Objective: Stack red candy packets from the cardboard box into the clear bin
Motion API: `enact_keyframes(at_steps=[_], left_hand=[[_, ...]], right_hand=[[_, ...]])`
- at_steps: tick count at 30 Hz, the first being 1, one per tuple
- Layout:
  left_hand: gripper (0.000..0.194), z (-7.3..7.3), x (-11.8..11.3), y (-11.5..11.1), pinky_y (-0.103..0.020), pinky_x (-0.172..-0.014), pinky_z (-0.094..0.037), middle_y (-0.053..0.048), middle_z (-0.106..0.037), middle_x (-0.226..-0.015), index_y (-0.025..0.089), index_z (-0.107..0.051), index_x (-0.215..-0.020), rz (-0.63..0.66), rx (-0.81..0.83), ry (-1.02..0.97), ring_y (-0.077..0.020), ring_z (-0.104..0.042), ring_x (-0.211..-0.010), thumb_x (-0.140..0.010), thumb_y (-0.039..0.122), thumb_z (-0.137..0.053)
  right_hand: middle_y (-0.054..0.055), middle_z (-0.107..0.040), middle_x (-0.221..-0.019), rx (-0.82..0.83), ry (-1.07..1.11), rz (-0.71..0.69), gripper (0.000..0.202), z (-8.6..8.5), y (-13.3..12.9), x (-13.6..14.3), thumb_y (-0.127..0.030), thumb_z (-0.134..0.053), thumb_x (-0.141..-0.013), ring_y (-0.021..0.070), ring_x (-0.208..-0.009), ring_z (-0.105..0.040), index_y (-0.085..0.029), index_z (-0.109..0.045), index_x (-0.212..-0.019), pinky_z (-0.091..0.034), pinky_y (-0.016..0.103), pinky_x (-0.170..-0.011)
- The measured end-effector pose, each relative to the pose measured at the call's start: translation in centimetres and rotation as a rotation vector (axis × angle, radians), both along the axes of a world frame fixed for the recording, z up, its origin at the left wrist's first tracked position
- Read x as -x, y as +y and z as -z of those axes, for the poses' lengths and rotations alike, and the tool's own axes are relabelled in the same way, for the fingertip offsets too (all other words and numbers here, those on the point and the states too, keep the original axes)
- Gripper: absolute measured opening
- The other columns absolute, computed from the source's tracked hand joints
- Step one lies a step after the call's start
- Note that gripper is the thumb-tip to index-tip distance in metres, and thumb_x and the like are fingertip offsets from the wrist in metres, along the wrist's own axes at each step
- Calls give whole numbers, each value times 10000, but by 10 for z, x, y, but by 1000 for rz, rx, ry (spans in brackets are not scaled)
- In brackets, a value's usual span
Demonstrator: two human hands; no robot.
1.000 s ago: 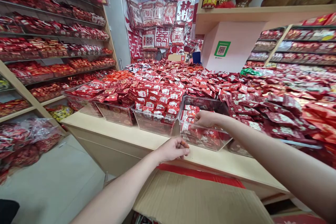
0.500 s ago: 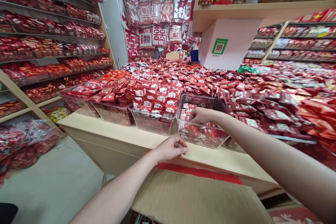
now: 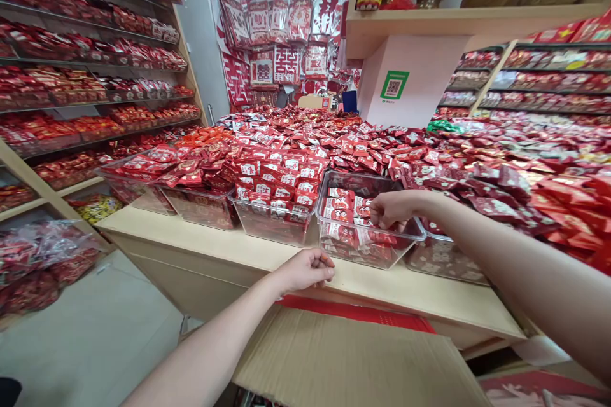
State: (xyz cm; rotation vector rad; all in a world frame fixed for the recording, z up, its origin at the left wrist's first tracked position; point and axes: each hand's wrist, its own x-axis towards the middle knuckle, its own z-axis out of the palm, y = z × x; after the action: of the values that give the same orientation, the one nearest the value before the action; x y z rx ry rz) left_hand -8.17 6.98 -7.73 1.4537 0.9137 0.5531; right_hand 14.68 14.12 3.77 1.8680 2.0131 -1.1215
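Observation:
My right hand point(image 3: 394, 210) reaches down into a clear plastic bin point(image 3: 405, 243) on the counter, its fingers bent and closed among small red-and-white packets point(image 3: 338, 206). The fingertips are hidden, so what they hold cannot be made out. The packets lie in neat rows on the bin's left side, while its back right part shows dark bare plastic. My left hand point(image 3: 308, 269) rests at the front edge of the counter point(image 3: 267, 255), just left of this bin, with fingers curled in and nothing visible in them.
Left of the bin stands another clear bin point(image 3: 272, 229) filled with upright red packets. Heaped maroon packets point(image 3: 496, 203) lie to the right. A cardboard flap point(image 3: 353, 356) sits below the counter, close in front of me. An overhanging shelf point(image 3: 453, 16) juts out at upper right.
My right hand has moved right within the bin, uncovering more rows of packets at its left and middle. My left hand keeps its pose. The view has shifted slightly.

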Motion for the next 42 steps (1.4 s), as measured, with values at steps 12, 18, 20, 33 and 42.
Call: enact_keyframes(at_steps=[12, 18, 20, 33, 42], left_hand=[[359, 2, 2, 2, -195, -467, -368, 22, -545, -610, 128, -479, -800, 10, 12, -8, -65, -503, -488, -610, 399, -617], [378, 2, 3, 2, -196, -467, -368, 23, -542, -608, 130, -481, -802, 18, 18, -9, -67, -503, -492, -595, 410, -627], [378, 3, 3, 2, -196, -470, -368, 23, -543, -609, 130, -485, -803, 23, 18, -7, -66, -503, -493, -596, 413, -627], [395, 6, 3, 6, -202, -484, -370, 25, -540, -603, 127, -485, -812, 52, 20, -14, -67, -498, -500, -596, 426, -627], [370, 8, 6, 8, -210, -507, -379, 24, -541, -631, 140, -477, -822, 64, 10, -20, -72, -508, -525, -625, 425, -604]], right_hand=[[17, -563, -626, -264, -265, -241, 108, -9, -16, 20, -210, -584, -600, 141, -555, -526, -170, -566, -699, -363, 216, -435], [25, -615, -771, -331, -279, -303, 288, -1, -16, 23, -285, -670, -528, 186, -696, -550, -200, -614, -797, -365, 223, -486], [27, -621, -762, -343, -301, -322, 269, 4, -13, 23, -264, -657, -540, 188, -690, -555, -200, -625, -800, -361, 224, -486], [-4, -627, -664, -301, -181, -309, 226, 3, -13, 13, -332, -664, -552, 157, -654, -555, -220, -675, -748, -366, 202, -497], [45, -633, -809, -706, 147, -109, 267, -30, -100, 9, -409, -474, -731, 170, -723, -569, -240, -618, -880, -435, 241, -632]])
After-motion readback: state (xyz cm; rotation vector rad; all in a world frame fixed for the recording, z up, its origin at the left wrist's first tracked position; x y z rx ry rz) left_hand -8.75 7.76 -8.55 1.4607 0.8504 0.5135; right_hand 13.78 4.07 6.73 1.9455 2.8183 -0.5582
